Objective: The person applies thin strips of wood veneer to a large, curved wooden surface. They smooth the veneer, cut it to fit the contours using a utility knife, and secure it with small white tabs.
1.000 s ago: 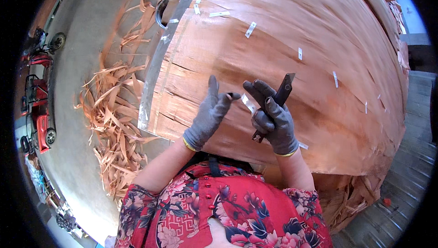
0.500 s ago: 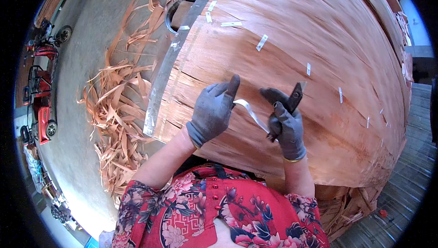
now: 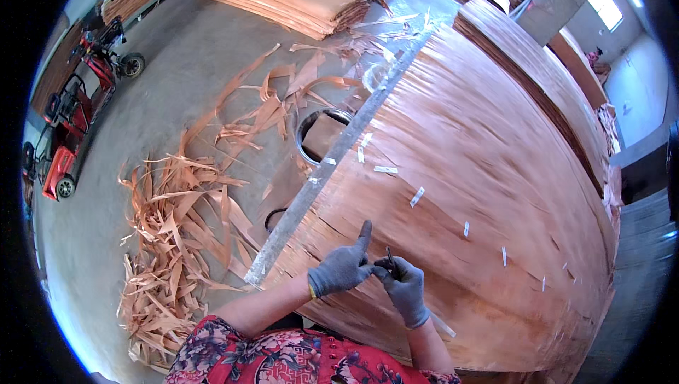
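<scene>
Gloved left hand (image 3: 341, 269), forefinger extended, any hold impossible to tell | gloved right hand (image 3: 404, 291), just beside it, closed around a dark knife (image 3: 390, 258) | knife above a brown wood sheet (image 3: 488, 285) dotted with white tape strips (image 3: 417, 196)

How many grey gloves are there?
2: one on the left hand, one on the right hand, which grips a dark tool. I see no others.

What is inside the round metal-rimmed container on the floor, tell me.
A flat brown piece shows inside the container. Whatever lies beneath that piece is covered, and the grey strip hides part of the container's right side.
</scene>
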Motion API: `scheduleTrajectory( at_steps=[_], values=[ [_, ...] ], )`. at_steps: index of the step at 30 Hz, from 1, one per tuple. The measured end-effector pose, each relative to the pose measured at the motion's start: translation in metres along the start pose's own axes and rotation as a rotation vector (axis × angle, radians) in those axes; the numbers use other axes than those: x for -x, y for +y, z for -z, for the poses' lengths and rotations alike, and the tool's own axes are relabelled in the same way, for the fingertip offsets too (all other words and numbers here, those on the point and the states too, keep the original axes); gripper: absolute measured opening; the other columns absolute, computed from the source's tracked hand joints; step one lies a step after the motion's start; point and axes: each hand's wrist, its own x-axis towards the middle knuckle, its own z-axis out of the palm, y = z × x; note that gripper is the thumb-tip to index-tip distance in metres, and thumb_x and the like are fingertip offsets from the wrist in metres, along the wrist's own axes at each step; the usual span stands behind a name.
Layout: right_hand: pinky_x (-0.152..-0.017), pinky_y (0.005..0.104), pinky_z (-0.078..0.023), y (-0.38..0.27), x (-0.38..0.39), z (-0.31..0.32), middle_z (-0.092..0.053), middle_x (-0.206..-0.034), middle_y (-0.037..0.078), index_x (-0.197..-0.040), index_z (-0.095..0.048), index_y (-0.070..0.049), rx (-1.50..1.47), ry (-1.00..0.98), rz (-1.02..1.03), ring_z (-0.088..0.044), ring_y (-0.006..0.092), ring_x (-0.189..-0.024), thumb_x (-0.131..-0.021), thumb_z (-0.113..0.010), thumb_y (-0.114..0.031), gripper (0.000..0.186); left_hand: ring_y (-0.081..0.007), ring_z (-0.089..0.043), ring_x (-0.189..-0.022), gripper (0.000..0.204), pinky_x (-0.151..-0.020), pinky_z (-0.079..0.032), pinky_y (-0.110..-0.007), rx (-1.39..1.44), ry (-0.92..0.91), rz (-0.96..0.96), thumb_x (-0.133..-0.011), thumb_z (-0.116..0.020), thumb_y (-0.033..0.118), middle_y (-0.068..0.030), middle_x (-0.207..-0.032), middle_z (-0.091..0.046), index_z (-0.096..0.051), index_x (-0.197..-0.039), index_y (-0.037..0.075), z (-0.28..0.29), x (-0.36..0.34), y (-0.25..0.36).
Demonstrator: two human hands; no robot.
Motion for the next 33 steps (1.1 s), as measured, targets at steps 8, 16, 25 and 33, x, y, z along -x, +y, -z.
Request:
scheduleTrajectory(
  at_steps=[8,16,25,33],
  values=[
    [-0.065,0.0234,-0.048,-0.007,-0.007,-0.001,-0.066,-0.080,0.004,-0.091,-0.065,0.002,-0.005,-0.061,-0.032,-0.058,0.0061,-0.073,-0.078,-0.070,-0.002,0.014,-0.0252,-0.059,-0.058,0.096,-0.058,-0.048,-0.036,0.369,-0.020,0.064,-0.084,-0.064,0.024,-0.0130,-0.065,-0.060,0.006,-0.142,-0.007,0.019,-0.003,-0.001],
    [-0.060,0.0268,-0.041,0.006,-0.067,0.166,-0.057,-0.068,0.000,-0.073,-0.061,-0.005,0.226,0.299,0.019,-0.051,0.0100,-0.064,-0.086,-0.059,-0.008,0.013,-0.0424,-0.024,-0.134,0.087,-0.107,-0.026,-0.052,-0.592,0.501,-0.327,-0.073,-0.069,0.038,-0.0220,-0.138,-0.036,-0.029,-0.138,-0.004,0.028,0.000,-0.071],
    [-0.042,0.0239,-0.031,-0.022,-0.239,0.273,-0.055,-0.062,-0.002,-0.081,-0.065,-0.006,0.484,0.183,-0.134,-0.043,0.0065,-0.047,-0.084,-0.064,-0.017,0.011,-0.0390,-0.033,-0.131,0.065,-0.107,-0.027,-0.050,-0.512,0.421,-0.153,-0.079,-0.062,0.040,-0.0195,-0.138,-0.039,-0.047,-0.130,0.002,0.021,0.005,-0.094],
    [-0.046,0.0324,-0.039,0.095,-0.285,0.251,-0.058,-0.056,0.010,-0.065,-0.062,0.001,1.006,0.105,-0.320,-0.053,0.0154,-0.050,-0.070,-0.074,-0.015,0.020,-0.0379,-0.034,-0.131,0.068,-0.108,-0.026,-0.049,-0.447,0.433,-0.171,-0.077,-0.063,0.040,-0.0183,-0.138,-0.040,-0.046,-0.131,0.001,0.017,-0.003,-0.099]
  ],
)
